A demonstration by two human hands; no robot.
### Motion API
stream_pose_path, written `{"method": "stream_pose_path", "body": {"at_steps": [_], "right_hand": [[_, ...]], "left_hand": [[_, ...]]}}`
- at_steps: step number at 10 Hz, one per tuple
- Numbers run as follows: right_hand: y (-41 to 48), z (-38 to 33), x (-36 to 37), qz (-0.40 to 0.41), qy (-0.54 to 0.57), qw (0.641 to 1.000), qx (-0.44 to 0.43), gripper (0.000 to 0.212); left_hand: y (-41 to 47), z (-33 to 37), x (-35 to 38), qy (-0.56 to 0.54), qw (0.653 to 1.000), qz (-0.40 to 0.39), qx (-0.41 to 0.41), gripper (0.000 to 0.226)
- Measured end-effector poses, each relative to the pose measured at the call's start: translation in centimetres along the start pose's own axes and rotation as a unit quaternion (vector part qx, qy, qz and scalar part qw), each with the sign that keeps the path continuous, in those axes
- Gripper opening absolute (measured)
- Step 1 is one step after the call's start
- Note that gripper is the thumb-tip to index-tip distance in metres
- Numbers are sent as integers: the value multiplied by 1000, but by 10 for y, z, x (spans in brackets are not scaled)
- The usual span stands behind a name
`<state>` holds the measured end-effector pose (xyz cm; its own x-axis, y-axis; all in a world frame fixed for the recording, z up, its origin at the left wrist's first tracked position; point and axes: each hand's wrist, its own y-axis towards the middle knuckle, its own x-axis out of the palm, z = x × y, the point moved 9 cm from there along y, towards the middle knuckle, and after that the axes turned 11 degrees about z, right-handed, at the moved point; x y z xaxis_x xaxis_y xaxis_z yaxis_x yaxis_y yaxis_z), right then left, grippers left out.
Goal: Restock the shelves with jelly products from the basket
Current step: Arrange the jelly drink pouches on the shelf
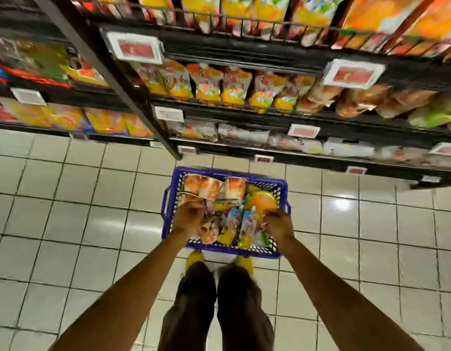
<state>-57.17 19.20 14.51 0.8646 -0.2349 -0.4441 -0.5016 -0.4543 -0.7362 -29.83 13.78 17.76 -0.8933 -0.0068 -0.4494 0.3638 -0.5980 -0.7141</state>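
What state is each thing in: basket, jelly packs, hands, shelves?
Basket: on the floor, full.
Jelly cups: lying at the basket's far end.
Jelly pouches: lying at its near end.
Left hand: in basket, fingers curled on jelly pouches.
Right hand: likewise curled on jelly pouches.
Shelves: stocked with packs.

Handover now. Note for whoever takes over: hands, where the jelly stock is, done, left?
Left hand: down in the basket, on packs at its left side; grip too blurred to call.
Right hand: same, at its right side.
Basket: on the floor before the shelves, full; cups at the far end, pouches nearer.
Done: no pack clear of the basket yet.
Left: lift packs out, place them on the shelves.
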Motion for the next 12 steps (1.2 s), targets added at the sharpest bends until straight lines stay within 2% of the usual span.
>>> {"method": "stream_pose_path", "body": {"at_steps": [1, 2, 3, 4, 5, 6, 7, 8, 9, 10, 11, 12], "right_hand": [[43, 57, 38, 24, -21, 999, 16, 24], [85, 108, 72, 33, -37, 998, 49, 26], [129, 156, 103, 10, -34, 994, 102, 7], [159, 184, 123, 9, -28, 996, 88, 12], [172, 197, 135, 2, 27, 997, 68, 15], [175, 204, 135, -20, 52, 995, 87, 21], [170, 204, 121, -23, 72, 990, 119, 36], [153, 196, 101, -4, 96, 983, 154, 30], [124, 166, 77, 22, 125, 981, 148, 43], [79, 108, 51, 10, 176, 978, 111, 43], [29, 36, 22, -24, 230, 970, 69, 40], [-19, -40, -9, -42, 249, 967, 18, 34]], "left_hand": [[55, -73, 39, 105, 994, -7, 16, 23], [86, -99, 76, 134, 989, -28, 50, 22], [123, -134, 129, 219, 971, -53, 74, 35], [140, -149, 174, 258, 956, -98, 102, 40], [150, -171, 206, 284, 946, -117, 100, 29], [153, -185, 220, 296, 940, -118, 121, 24], [147, -180, 219, 314, 927, -132, 157, 14], [132, -154, 196, 294, 932, -129, 170, 20], [109, -112, 158, 239, 948, -104, 182, 11], [79, -59, 111, 196, 958, -64, 200, 23], [37, 0, 61, 83, 981, -49, 167, 31], [-14, 65, 12, -14, 985, -44, 165, 30]]}}
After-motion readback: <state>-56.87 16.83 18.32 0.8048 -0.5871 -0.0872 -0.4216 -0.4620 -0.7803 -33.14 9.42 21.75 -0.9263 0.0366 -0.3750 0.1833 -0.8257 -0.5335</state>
